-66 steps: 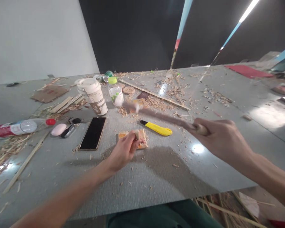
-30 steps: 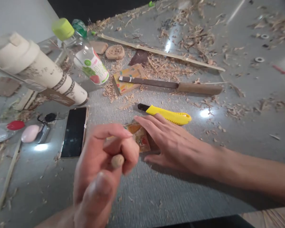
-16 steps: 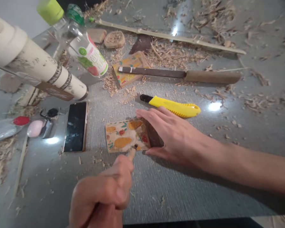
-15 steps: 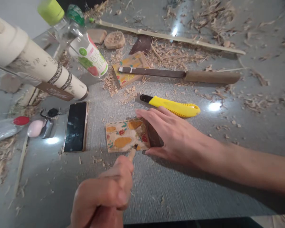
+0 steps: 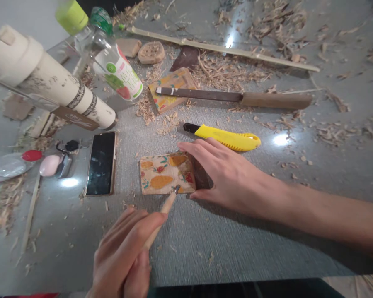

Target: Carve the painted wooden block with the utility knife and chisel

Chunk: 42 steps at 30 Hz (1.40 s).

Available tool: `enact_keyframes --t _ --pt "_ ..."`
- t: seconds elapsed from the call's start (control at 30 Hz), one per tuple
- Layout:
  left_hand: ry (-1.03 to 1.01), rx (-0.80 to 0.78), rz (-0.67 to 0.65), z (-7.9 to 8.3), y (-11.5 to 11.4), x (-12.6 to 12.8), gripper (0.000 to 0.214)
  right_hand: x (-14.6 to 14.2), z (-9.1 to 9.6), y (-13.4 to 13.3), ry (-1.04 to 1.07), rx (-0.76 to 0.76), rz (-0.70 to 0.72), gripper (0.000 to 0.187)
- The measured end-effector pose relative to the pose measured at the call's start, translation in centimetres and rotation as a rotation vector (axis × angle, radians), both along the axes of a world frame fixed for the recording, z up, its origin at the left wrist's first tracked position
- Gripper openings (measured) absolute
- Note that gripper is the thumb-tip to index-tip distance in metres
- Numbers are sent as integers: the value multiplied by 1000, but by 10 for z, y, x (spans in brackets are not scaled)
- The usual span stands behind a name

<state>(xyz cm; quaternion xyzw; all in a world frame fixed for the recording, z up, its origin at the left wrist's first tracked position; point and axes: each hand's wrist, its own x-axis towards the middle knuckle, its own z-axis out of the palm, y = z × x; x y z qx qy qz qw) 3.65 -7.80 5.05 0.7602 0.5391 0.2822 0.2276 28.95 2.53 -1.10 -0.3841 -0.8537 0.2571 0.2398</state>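
A small wooden block (image 5: 163, 178) printed with fruit pictures lies flat on the grey table. My right hand (image 5: 224, 174) lies over its right end, fingers stretched out and pressing it down. My left hand (image 5: 127, 252) is closed on a thin wooden stick (image 5: 161, 217), whose dark tip touches the block's near edge.
Behind the block lie a yellow utility knife (image 5: 228, 138), a long knife with a wooden handle (image 5: 236, 98) on a second printed block (image 5: 161, 101), a phone (image 5: 101, 162), a paper cup (image 5: 54, 89), a bottle (image 5: 110, 68), a bamboo strip (image 5: 224, 49) and many shavings.
My right hand has put the long knife down and come onto the block. My left hand drew back toward me, lowering the stick until its tip rests at the block's near edge.
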Motion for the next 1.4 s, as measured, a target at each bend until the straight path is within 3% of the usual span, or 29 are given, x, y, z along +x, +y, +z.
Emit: enact_keyframes --t 0.13,0.3,0.47,0.73,0.8,0.9,1.0,1.13,1.4 --pt "-163 -123 -104 -10 -8 -7 36 -1 2 1 14 -11 1 92" --pt "-228 -189 -45 -25 -18 -6 38 0 3 1 10 11 9 95" --pt "-204 -182 -66 -29 -26 -2 38 0 5 1 4 15 15 95" --pt "-148 -171 -112 -10 -2 -14 33 -1 4 3 -33 6 -2 98" --pt "-83 -60 -136 -4 9 -19 32 -1 3 1 -35 33 10 100" --pt "-61 118 -57 5 20 -25 33 0 3 -1 -31 58 49 101" --pt "-43 54 -53 15 23 -28 27 0 1 -2 -29 47 61 100" --pt "21 -15 -222 25 21 -24 20 -1 1 -1 -43 38 34 100" --pt "-59 -87 -225 24 25 -13 15 -3 2 -1 -46 29 27 102"
